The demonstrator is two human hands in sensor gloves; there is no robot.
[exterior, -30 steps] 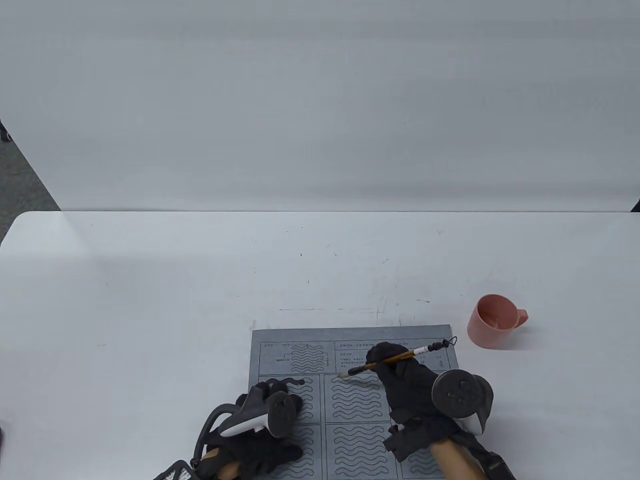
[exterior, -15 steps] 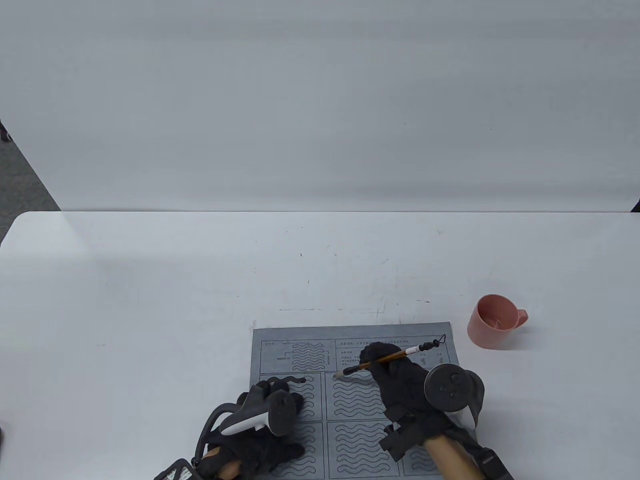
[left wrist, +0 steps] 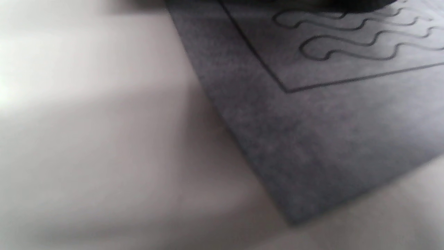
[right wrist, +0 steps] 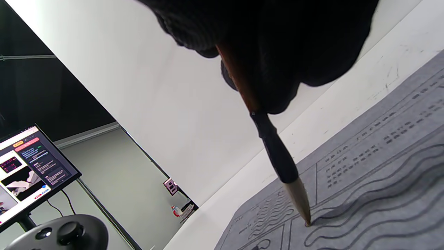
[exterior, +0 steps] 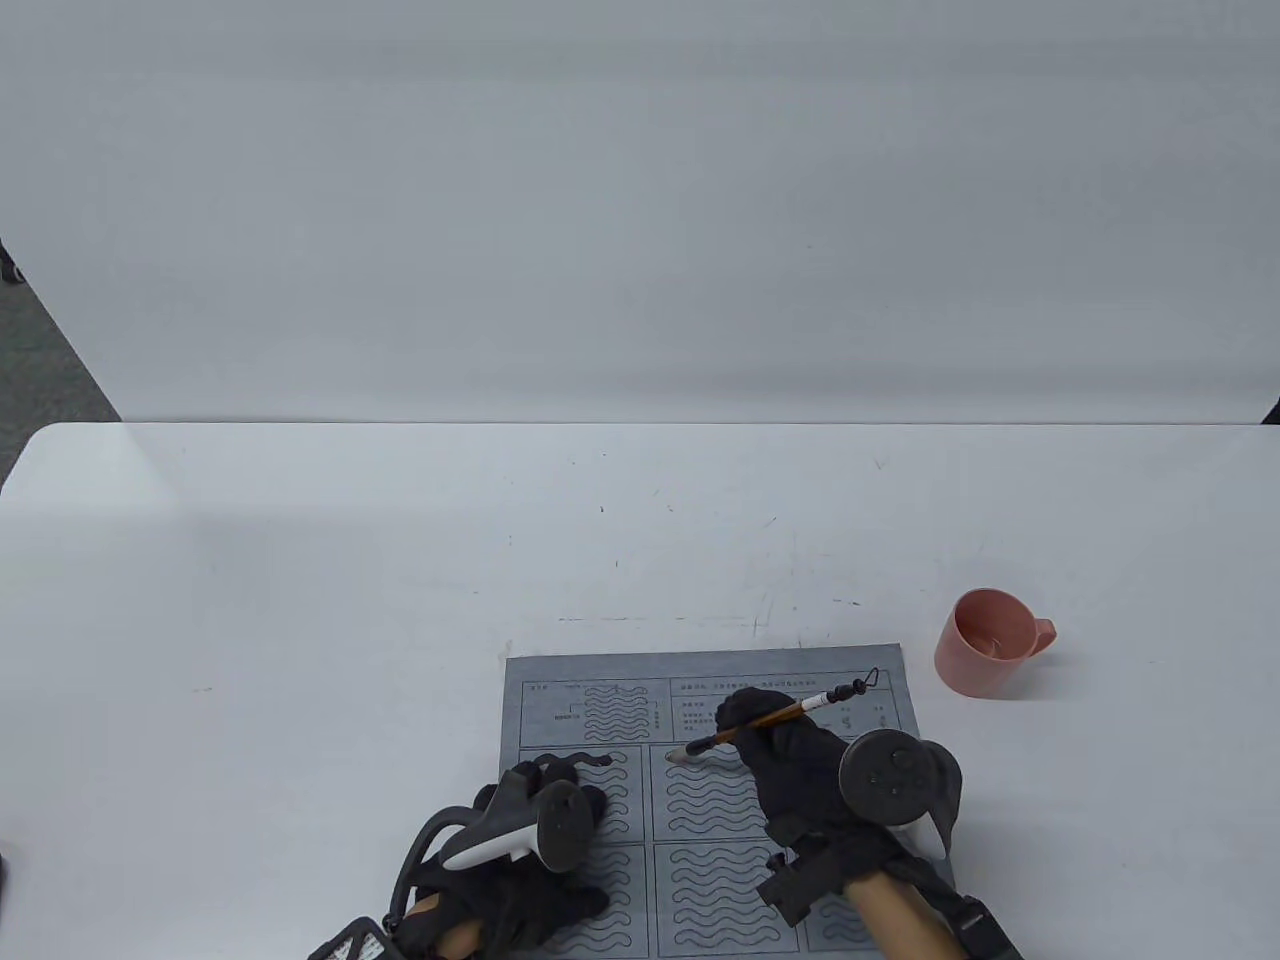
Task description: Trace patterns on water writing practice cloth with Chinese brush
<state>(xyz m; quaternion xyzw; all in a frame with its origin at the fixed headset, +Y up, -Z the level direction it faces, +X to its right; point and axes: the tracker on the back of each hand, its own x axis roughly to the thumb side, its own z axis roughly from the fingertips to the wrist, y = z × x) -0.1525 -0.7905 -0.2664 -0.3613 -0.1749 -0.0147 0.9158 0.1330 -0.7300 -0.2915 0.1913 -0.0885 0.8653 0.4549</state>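
Note:
A grey practice cloth (exterior: 590, 672) printed with wavy line patterns lies at the table's near edge. My right hand (exterior: 790, 755) grips a Chinese brush (exterior: 775, 716) with a brown shaft and black ferrule. The brush tip (exterior: 676, 757) touches the left end of the top wave in the middle panel; the right wrist view shows the tip (right wrist: 307, 222) on the cloth (right wrist: 381, 194). My left hand (exterior: 530, 850) rests flat on the cloth's left panels. A dark traced wave (exterior: 585, 761) shows beside it. The left wrist view shows only the cloth's corner (left wrist: 312, 156).
A pink cup (exterior: 985, 643) stands on the white table (exterior: 400, 560) to the right of the cloth. A monitor (right wrist: 31, 163) shows in the right wrist view beyond the table.
My right hand and the brush have slid a little to the left along the top wave of the middle panel. The left hand has not moved.

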